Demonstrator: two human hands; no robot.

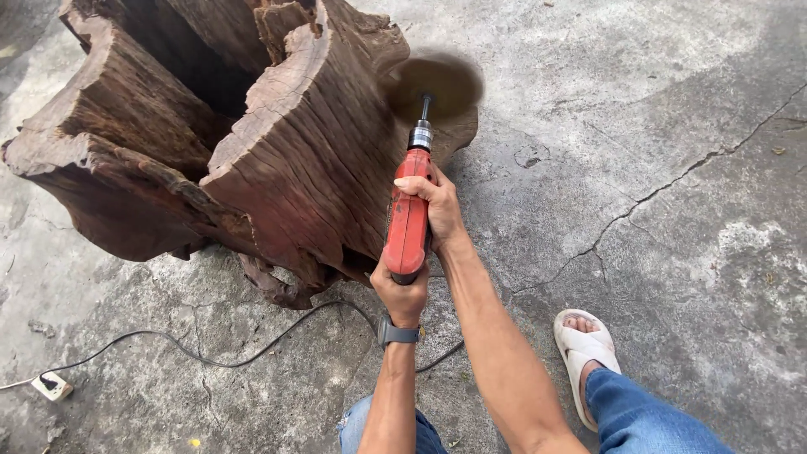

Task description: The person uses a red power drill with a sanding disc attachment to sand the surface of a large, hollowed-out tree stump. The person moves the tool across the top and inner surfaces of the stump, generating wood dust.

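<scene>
A red power drill [408, 220] points away from me toward a large hollow tree stump [277, 143]. A round brush wheel [439, 86] on its shaft is blurred with spin and touches the stump's right edge. My right hand [435, 206] wraps the front of the drill body. My left hand [400, 296], with a dark watch on the wrist, holds the rear grip from below.
The stump lies on cracked grey concrete [672, 168]. A black power cord [210, 353] runs left along the ground to a white plug socket [52, 386]. My foot in a white sandal [584, 349] and my jeans are at the lower right.
</scene>
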